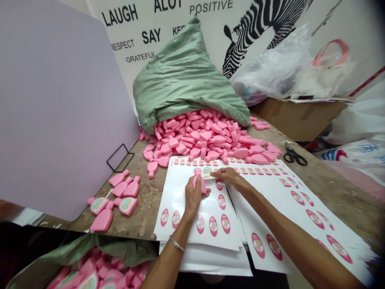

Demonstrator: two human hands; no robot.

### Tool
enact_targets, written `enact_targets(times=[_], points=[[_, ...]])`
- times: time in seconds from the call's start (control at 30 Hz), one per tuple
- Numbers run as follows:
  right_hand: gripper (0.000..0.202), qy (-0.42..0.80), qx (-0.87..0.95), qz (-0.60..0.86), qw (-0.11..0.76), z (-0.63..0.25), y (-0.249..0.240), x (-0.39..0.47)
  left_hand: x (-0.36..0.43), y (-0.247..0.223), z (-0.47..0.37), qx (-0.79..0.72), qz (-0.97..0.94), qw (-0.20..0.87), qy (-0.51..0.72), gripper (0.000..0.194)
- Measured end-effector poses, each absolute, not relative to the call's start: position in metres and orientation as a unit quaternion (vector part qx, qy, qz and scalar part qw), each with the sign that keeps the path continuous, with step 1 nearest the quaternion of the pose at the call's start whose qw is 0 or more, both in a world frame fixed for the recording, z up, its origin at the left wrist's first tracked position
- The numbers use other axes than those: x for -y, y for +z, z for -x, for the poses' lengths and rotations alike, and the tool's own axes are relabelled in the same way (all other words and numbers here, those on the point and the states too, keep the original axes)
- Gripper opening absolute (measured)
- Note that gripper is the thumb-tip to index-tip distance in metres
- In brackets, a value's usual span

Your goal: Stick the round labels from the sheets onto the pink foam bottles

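1. While clasped in the left hand [194,196], seen from the head view just above the left label sheet [177,194]: one pink bottle-shaped piece [200,185], with neck pointed away, presumably to keep the broad face steady.
2. Beside that piece, the right hand [228,176], with thumb and fingers drawn together at the tips; cannot tell whether clamped on a label (too small there).
3. Close under both hands, likely for a short reach: two stacks of sheets, counting the right label sheet [266,184]. On the left one, at least seven pink-rimmed oval labels [213,226].
4. To the left on the wooden table [150,212], six loose pieces [120,188], two with labels showing, probably set apart from the pink heap [204,138] (too jumbled to count) to avoid mixing.
5. Behind, one green sack [192,80], tipped with mouth toward the sheets, perhaps for easy access; below the table edge, apparently a second green sack [129,251] of pieces, some labelled, uncountable.
6. Off to the sides, probably out of the way: one pair of scissors [290,152], one black wire stand [115,153].
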State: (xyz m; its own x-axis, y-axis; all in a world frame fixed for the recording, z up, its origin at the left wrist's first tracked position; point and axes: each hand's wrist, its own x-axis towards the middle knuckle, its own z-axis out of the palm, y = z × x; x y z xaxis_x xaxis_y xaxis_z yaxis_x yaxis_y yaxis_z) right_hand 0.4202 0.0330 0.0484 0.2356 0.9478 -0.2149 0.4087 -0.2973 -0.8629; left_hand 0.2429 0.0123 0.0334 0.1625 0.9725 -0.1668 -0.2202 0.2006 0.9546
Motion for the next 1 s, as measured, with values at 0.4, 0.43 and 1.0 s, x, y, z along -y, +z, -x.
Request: enact_targets(times=[0.4, 0.43, 1.0], points=[[0.044, 0.349, 0.517, 0.621, 0.475, -0.380, 0.080, 0.039, 0.016, 0.065, -0.233, -0.307, -0.213, 0.778, 0.505, 0.051], [0.043, 0.354, 0.517, 0.617, 0.476, -0.374, 0.079, 0.044, 0.019, 0.067, -0.233, -0.298, -0.216, 0.783, 0.501, 0.050], [0.042, 0.352, 0.520, 0.600, 0.495, -0.354, 0.082, 0.054, 0.030, 0.074, -0.228, -0.286, -0.219, 0.783, 0.508, 0.049]])
